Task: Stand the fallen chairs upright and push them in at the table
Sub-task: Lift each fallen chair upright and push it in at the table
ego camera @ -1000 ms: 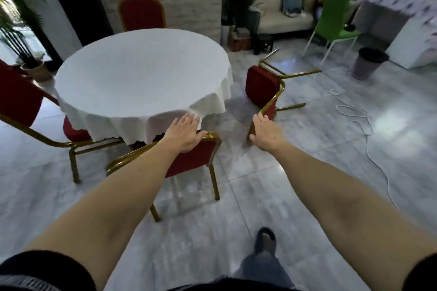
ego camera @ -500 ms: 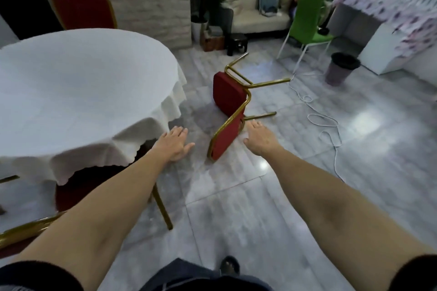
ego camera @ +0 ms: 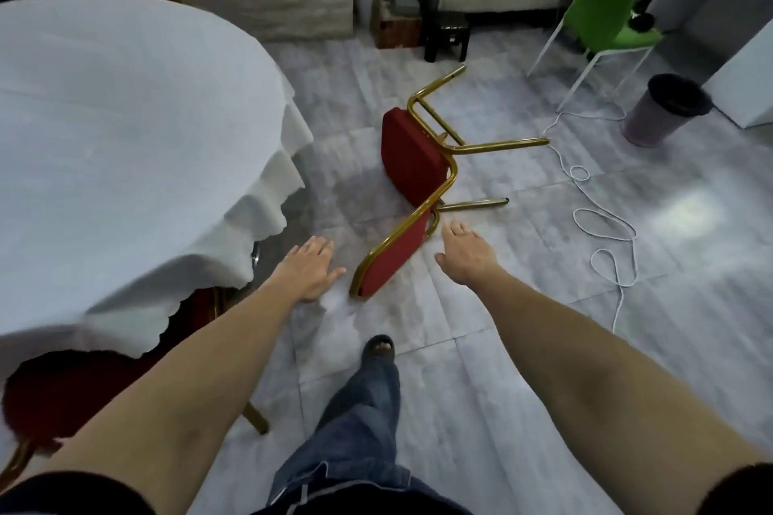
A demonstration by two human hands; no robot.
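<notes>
fallen chair (ego camera: 412,197): on its side on the floor, 3 o'clock of round table (ego camera: 125,130)
left hand (ego camera: 307,272): empty, fingers loosely together
right hand (ego camera: 466,255): empty, fingers loosely spread
grip tip: take gold backrest frame both sides, pivot on legs
hazard: white cord (ego camera: 602,222) at 3 o'clock

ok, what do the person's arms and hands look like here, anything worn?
Both hands are bare: left hand, right hand, no gloves, rings or watch visible. Forearms are uncovered; black sleeves end near the elbows at the frame's bottom corners.
</notes>
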